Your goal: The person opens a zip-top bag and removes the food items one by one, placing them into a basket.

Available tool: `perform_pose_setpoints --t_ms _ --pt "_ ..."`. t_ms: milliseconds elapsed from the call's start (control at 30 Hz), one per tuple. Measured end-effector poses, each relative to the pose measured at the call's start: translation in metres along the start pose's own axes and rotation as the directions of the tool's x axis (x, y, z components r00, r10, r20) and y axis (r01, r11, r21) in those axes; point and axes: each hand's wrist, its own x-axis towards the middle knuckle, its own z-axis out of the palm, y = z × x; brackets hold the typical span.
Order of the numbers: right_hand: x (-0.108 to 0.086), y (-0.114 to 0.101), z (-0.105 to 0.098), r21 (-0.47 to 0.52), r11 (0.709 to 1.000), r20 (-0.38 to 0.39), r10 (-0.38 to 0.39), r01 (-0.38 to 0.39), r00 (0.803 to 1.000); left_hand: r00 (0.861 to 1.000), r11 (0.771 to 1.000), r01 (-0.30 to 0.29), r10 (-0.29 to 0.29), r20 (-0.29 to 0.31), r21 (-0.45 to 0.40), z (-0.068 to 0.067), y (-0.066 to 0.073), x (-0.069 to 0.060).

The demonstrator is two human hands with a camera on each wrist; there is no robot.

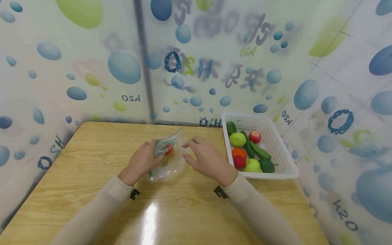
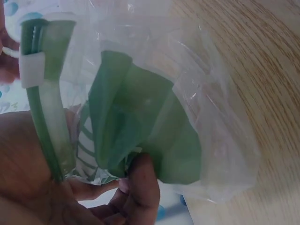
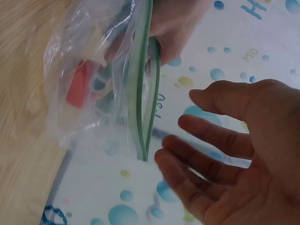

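My left hand (image 1: 141, 159) grips a clear plastic zip bag (image 1: 171, 163) by one side, above the table. Green print (image 2: 145, 112) covers part of its face in the left wrist view, and a white slider (image 2: 33, 70) sits on its green zip strip. A red patch (image 3: 80, 84) shows on or through the plastic; I cannot tell whether it is print. The two zip edges (image 3: 140, 84) stand slightly apart in the right wrist view. Just right of the bag's mouth, my right hand (image 1: 209, 160) holds nothing, its fingers loosely bent and apart from the plastic.
A white plastic basket (image 1: 288, 160) stands at the table's right side. Inside are a red apple (image 1: 255, 137), cucumber-like green vegetables (image 1: 260, 150), yellow-green fruit (image 1: 238, 140) and several other pieces. The wooden table (image 1: 101, 146) meets a patterned wall (image 1: 196, 85) at the back.
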Motion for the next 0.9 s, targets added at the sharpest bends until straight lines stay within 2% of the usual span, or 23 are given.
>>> perform_pose_setpoints --t_ms 100,200,300,433,633,733,900 --pt "0.014 -0.005 0.011 0.023 0.997 0.035 -0.078 0.078 0.996 1.000 1.000 0.005 -0.006 0.016 0.016 0.000 0.000 -0.001" --pt "0.027 -0.009 0.024 0.034 0.987 0.086 -0.158 0.156 0.984 1.000 0.999 0.010 -0.010 0.025 0.030 0.000 0.000 -0.001" --pt "0.036 -0.010 0.035 0.010 0.980 0.132 -0.197 0.198 0.971 0.999 0.999 0.012 -0.014 0.030 0.040 0.000 0.000 -0.001" --pt "0.043 -0.008 0.047 -0.043 0.982 0.200 -0.172 0.184 0.965 1.000 0.999 0.024 -0.025 0.019 0.034 -0.001 0.000 -0.001" --pt "0.048 -0.002 0.060 -0.090 0.986 0.258 -0.117 0.144 0.959 0.999 0.998 -0.026 0.028 -0.041 0.048 0.000 -0.001 0.001" --pt "0.048 0.000 0.065 -0.083 0.989 0.267 -0.097 0.123 0.959 0.998 0.997 -0.056 0.057 -0.027 0.055 0.000 -0.001 0.003" --pt "0.047 0.003 0.074 -0.082 0.994 0.280 -0.049 0.075 0.959 0.998 0.998 -0.066 0.066 0.021 0.009 -0.001 0.000 0.004"
